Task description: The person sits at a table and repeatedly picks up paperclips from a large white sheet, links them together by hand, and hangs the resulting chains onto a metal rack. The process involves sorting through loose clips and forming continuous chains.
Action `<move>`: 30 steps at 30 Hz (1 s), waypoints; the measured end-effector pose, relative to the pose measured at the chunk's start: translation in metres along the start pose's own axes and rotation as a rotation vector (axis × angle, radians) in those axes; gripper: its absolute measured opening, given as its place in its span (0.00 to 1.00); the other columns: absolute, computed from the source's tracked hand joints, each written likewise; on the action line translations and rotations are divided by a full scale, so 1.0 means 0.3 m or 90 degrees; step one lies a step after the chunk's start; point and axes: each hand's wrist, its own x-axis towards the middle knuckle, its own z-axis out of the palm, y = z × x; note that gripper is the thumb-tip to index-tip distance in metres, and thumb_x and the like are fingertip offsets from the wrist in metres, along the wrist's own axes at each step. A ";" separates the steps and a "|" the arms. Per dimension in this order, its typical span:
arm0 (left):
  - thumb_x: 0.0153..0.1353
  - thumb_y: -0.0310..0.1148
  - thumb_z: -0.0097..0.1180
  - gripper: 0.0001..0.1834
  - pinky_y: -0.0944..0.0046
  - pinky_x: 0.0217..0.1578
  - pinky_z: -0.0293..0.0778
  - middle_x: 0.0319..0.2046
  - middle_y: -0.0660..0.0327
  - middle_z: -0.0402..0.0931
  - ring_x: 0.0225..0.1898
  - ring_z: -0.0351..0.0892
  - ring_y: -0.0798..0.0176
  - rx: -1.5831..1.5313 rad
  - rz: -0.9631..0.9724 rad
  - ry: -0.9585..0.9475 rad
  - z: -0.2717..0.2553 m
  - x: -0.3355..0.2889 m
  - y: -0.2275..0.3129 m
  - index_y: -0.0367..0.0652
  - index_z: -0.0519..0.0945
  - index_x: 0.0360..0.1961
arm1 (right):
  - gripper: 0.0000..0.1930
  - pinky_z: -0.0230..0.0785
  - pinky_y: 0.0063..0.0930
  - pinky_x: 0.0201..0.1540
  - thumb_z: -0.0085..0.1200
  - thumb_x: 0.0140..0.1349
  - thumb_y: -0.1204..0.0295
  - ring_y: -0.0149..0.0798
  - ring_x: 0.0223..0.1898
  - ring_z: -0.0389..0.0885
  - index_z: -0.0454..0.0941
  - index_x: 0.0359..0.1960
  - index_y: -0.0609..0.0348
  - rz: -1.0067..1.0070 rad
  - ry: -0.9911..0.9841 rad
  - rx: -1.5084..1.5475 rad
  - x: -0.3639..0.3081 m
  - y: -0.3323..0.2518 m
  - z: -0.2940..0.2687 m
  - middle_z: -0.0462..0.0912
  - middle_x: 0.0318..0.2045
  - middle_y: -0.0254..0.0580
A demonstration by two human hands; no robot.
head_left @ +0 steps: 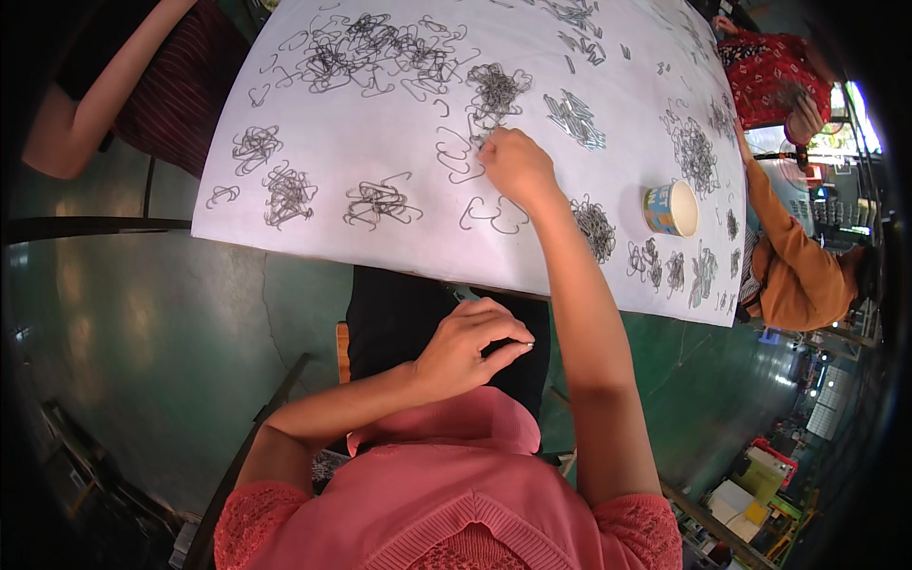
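Note:
My right hand [519, 169] reaches over the white tabletop, its fingers pinched together at the lower edge of a dense pile of bent wire hooks [498, 89]. Whatever lies between those fingertips is hidden. Close to them on the left, a few loose wire hooks [454, 152] lie on the cloth, with several more loose hooks [496, 216] below. Over my lap, off the table's near edge, my left hand [467, 350] holds thumb and forefinger nearly together. A tiny shiny spot shows at their tips, too small to name.
A large tangle of wire hooks [370, 55] spreads across the far left, with smaller heaps [380, 201] nearer. Short metal pieces [575, 120] lie right of my right hand. A paper cup [671, 209] stands farther right. Other people sit at the left and right sides.

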 end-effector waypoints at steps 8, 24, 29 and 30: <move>0.51 0.23 0.63 0.06 0.68 0.32 0.73 0.29 0.61 0.81 0.30 0.78 0.66 -0.028 -0.059 0.022 0.021 0.000 0.013 0.40 0.82 0.32 | 0.05 0.68 0.18 0.31 0.55 0.61 0.73 0.25 0.28 0.73 0.75 0.34 0.60 0.060 -0.115 0.793 -0.207 0.218 -0.063 0.76 0.26 0.33; 0.55 0.22 0.61 0.13 0.71 0.36 0.74 0.36 0.58 0.81 0.34 0.79 0.71 0.023 -0.098 0.040 0.085 0.013 0.046 0.36 0.77 0.43 | 0.03 0.61 0.15 0.30 0.58 0.58 0.76 0.23 0.30 0.70 0.79 0.30 0.62 0.094 0.081 0.949 -0.807 0.132 -0.047 0.75 0.32 0.31; 0.54 0.21 0.60 0.16 0.71 0.32 0.75 0.31 0.61 0.82 0.32 0.80 0.70 0.047 -0.044 0.055 0.111 0.018 0.036 0.40 0.76 0.45 | 0.03 0.60 0.15 0.33 0.58 0.58 0.77 0.24 0.34 0.70 0.78 0.30 0.63 0.096 0.131 0.961 -0.796 0.139 -0.038 0.74 0.33 0.32; 0.54 0.21 0.60 0.16 0.70 0.32 0.75 0.31 0.61 0.82 0.32 0.80 0.69 0.047 -0.048 0.053 0.116 0.019 0.034 0.40 0.76 0.45 | 0.02 0.61 0.15 0.34 0.58 0.58 0.78 0.24 0.34 0.70 0.78 0.30 0.64 0.078 0.169 0.926 -0.798 0.131 -0.042 0.74 0.33 0.32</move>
